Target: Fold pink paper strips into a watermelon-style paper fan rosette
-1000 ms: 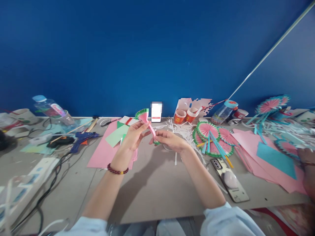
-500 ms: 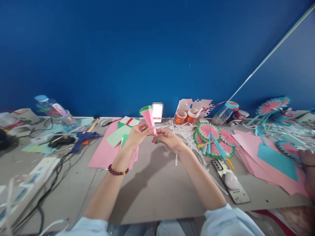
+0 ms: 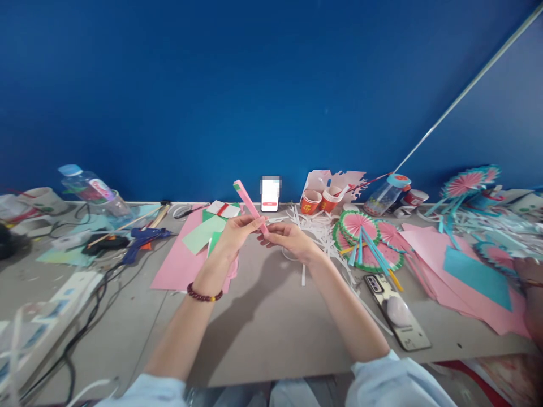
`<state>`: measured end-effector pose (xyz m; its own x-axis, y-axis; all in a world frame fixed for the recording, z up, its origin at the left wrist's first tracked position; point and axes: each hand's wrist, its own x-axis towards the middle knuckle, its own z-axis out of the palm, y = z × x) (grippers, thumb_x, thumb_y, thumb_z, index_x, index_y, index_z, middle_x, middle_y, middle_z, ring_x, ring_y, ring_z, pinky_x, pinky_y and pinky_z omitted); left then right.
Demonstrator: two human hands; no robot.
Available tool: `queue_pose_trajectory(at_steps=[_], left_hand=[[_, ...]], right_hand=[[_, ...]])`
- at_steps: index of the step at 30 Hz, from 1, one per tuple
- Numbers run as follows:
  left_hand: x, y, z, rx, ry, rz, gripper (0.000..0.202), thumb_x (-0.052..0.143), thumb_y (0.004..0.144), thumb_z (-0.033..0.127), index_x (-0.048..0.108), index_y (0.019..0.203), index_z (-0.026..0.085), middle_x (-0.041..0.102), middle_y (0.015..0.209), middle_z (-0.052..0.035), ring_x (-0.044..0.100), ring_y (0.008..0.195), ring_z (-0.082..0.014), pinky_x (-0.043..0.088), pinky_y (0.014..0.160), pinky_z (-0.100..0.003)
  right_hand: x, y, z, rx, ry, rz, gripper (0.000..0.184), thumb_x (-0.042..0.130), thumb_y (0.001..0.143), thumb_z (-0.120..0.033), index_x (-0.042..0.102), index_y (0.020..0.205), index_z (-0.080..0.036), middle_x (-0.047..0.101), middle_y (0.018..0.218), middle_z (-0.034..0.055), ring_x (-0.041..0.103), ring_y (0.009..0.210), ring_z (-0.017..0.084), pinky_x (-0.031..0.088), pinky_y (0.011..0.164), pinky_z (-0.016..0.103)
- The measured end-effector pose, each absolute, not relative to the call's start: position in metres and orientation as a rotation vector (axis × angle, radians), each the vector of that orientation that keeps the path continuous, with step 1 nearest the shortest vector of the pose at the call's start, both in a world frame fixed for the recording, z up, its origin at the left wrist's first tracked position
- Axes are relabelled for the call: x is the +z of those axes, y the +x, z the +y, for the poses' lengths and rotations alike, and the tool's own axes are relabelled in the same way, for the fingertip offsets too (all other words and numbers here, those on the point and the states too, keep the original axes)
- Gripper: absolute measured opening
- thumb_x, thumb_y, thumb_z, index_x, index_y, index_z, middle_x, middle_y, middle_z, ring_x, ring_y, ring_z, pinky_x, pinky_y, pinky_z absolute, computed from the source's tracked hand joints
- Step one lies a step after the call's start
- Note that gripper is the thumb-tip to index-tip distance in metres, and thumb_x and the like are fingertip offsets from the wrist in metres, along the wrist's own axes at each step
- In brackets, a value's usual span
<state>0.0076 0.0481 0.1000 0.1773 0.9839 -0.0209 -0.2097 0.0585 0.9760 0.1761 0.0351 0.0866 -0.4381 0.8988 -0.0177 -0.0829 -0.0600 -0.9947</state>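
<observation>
A narrow folded paper strip [image 3: 246,199], pink with a bit of green at its top end, leans up and to the left between my hands. My left hand [image 3: 241,229] pinches it around the middle, thumb on top. At its lower end the fingers of my right hand [image 3: 288,237] are closed on the paper. Just left of my hands lie pink sheets [image 3: 172,265], with a pale green sheet [image 3: 200,234] and darker green pieces on top. A lit phone [image 3: 270,195] stands upright against the blue wall behind my hands.
Finished paper fans [image 3: 360,229], white paper shreds [image 3: 316,226] and a patterned phone [image 3: 399,314] lie to the right. Two red paper cups [image 3: 311,202] stand behind. On the left are a blue glue gun [image 3: 146,240], cables and a power strip [image 3: 55,316]. Another person's hand [image 3: 528,271] rests far right.
The pink paper was spread out as a small pleated fan with a green edge; now it is pressed together into a narrow strip tilted further left.
</observation>
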Motion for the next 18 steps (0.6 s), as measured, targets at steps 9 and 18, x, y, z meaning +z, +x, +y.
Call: queue_pose_trajectory(at_steps=[9, 18], left_hand=[[0.097, 0.004, 0.053, 1.266, 1.122, 0.841, 0.027, 0.084, 0.055, 0.033, 0.075, 0.075, 0.017, 0.072, 0.081, -0.0056, 0.062, 0.073, -0.0169, 0.048, 0.073, -0.031], [0.097, 0.0, 0.055, 1.366, 1.218, 0.812, 0.018, 0.082, 0.058, 0.032, 0.073, 0.065, 0.018, 0.072, 0.081, -0.0052, 0.064, 0.08, -0.0198, 0.049, 0.079, -0.035]], right_hand=[[0.08, 0.168, 0.033, 1.281, -1.051, -1.416, 0.038, 0.075, 0.066, -0.039, 0.066, 0.096, -0.019, 0.07, 0.086, 0.0043, 0.065, 0.078, 0.016, 0.051, 0.076, 0.032], [0.091, 0.163, 0.022, 1.002, -1.063, -1.584, 0.043, 0.074, 0.068, -0.035, 0.061, 0.105, -0.019, 0.069, 0.093, 0.0052, 0.064, 0.076, 0.015, 0.052, 0.076, 0.032]])
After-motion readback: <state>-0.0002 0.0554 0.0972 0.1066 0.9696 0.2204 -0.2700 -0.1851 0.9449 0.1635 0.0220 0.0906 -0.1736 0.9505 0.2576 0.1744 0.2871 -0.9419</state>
